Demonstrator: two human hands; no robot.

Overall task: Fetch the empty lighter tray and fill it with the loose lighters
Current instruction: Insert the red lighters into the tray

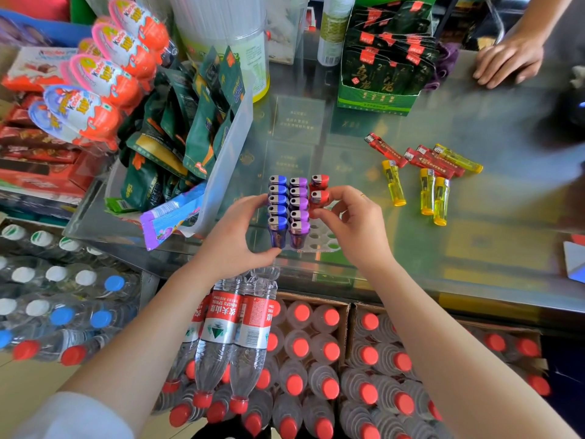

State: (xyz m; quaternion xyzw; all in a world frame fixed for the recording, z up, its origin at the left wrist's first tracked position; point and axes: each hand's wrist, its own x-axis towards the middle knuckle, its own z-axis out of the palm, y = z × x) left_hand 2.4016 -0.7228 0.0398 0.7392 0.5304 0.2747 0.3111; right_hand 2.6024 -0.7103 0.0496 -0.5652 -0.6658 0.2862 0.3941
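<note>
A white lighter tray [319, 240] stands on the glass counter [443, 248] near its front edge. It holds a row of blue lighters [277, 198], a row of purple lighters [298, 202] and two red lighters [319, 182]; round empty holes show at its front right. My left hand [235, 234] grips the tray's left side. My right hand [354, 223] pinches the nearer red lighter [319, 198] standing in the tray. Loose red lighters [425, 158] and yellow lighters [427, 191] lie on the counter to the right.
A clear bin of green snack packets [190, 131] stands left of the tray. A green display box [380, 103] is at the back. Another person's hand [506, 63] rests on the counter at the far right. Water bottles [300, 359] fill boxes below the counter.
</note>
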